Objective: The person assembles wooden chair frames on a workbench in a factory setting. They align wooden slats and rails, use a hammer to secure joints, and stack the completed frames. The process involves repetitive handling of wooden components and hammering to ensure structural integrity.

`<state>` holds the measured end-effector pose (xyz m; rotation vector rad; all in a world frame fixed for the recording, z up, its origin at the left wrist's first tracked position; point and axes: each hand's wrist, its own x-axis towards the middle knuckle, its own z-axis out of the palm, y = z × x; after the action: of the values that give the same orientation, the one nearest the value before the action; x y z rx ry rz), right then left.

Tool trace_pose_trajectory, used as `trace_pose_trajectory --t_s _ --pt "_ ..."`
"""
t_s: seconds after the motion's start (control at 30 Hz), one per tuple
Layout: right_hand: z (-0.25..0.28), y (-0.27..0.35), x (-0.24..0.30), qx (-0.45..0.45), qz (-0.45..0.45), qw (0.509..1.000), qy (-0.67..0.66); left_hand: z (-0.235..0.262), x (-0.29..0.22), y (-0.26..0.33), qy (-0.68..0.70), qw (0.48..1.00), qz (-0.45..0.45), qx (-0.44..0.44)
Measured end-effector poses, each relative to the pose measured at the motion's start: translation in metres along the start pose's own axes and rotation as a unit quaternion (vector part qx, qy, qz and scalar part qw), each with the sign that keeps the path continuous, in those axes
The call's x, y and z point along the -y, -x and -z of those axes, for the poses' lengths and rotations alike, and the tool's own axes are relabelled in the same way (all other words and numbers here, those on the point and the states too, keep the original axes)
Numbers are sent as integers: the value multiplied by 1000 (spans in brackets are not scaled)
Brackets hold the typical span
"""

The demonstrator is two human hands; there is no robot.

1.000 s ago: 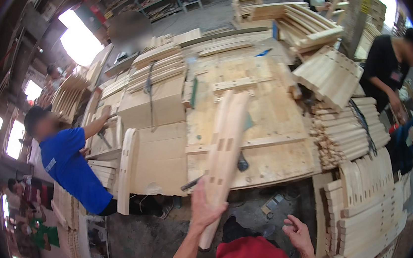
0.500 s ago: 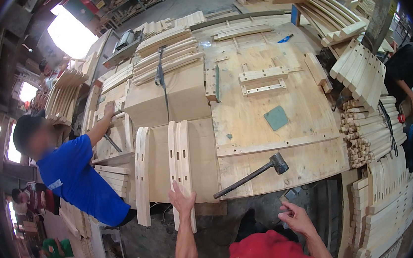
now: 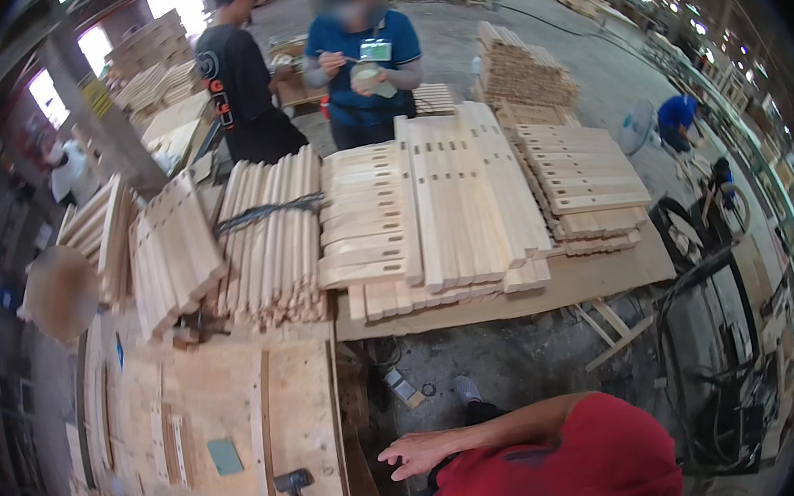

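Observation:
My right hand [image 3: 417,453] hangs in the air just off the edge of the wooden workbench [image 3: 309,381]. Its fingers are loosely bent and apart, with nothing in them. Nearest to it on the bench lies a black-headed mallet [image 3: 295,482], its handle running out toward the lower edge. My left hand is outside the picture. Beyond the right hand, slatted wooden pieces with slots [image 3: 468,193] lie stacked side by side. Left of them sits a strapped bundle of round-ended wooden rods [image 3: 268,246].
A green square pad [image 3: 225,457] and small wooden frame parts [image 3: 169,442] lie on the bench. Two people stand behind the stacks, one in a blue shirt [image 3: 361,70]. A loose wooden frame [image 3: 618,330] leans near a black metal rack [image 3: 713,351] at right.
The view has swung to the right, bringing the stacks and standing people to the front. My left hand, earlier on slotted wooden pieces, has left the picture. My right hand still holds nothing.

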<state>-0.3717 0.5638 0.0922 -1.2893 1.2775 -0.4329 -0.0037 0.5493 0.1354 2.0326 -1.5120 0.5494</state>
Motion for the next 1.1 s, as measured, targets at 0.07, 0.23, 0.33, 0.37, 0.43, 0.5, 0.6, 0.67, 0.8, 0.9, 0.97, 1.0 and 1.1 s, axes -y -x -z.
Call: trace_pose_trajectory --t_s 0.07,0.23,0.33,0.37,0.43,0.5,0.6,0.67,0.8,0.9,0.97,1.0,1.1 --pt "19 32 -24 -51 -6 998 -33 -25 -90 -1 111 984 -60 122" --pt "69 91 -74 -152 -51 985 -66 -58 -379 37 491 728 -256 404" --pt "90 132 -104 -233 -86 962 -117 -71 -483 60 386 722 -416 396" --pt "99 150 -113 -246 -99 955 -133 -72 -505 65 350 721 -435 409" --pt "114 180 -124 -268 -122 942 -163 -76 -537 71 276 720 -468 432" --pt "124 200 -135 -279 -132 938 -158 -86 -545 76 278 713 -477 433" --pt "132 215 -156 -283 -144 933 -170 -87 -555 78 281 700 -473 455" --pt "140 221 -161 -275 -152 932 -181 -80 -557 75 278 697 -459 475" --pt "149 227 -167 -267 -147 935 -184 -90 -542 73 261 738 -452 427" --pt "149 228 -176 -270 -136 936 -180 -95 -550 68 223 754 -447 428" --pt "145 229 -184 -277 -132 934 -181 -88 -577 63 208 739 -420 485" --pt "143 227 -188 -282 -129 933 -182 -84 -593 61 186 733 -417 504" --pt "144 225 -183 -274 -124 937 -180 -82 -609 54 156 727 -406 532"
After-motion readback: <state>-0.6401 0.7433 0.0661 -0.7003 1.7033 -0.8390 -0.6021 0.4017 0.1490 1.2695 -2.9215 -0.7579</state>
